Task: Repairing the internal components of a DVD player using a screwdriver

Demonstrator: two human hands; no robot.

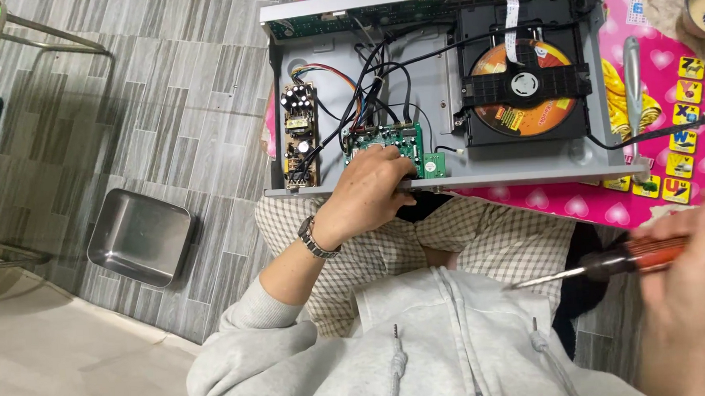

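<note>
1. The left hand (372,190) rests on the near edge of an opened disc player (443,89), its fingers curled down over the green circuit board (383,140) at the near middle of the chassis. Whether the fingertips pinch anything on the board cannot be told; they are hidden behind the knuckles.
2. A metal wristwatch (316,238) sits on the left wrist, above a grey hoodie sleeve.
3. The right hand (690,273), blurred, is at the near right, well apart from the player. It is closed around the orange handle of a screwdriver (605,265), whose shaft points left over the lap.
4. Inside the player, a brown power board (299,132) lies at the left, joined to the green board by black and coloured wires (363,85).
5. The disc drive (523,80) fills the right half, with an orange disc showing under its black bridge.
6. The player stands on a pink table cover with hearts (642,38). A second screwdriver with a pale handle (633,87) lies just right of the player.
7. A steel tray (139,236) sits on the grey tiled floor, far left of the person's knees.
</note>
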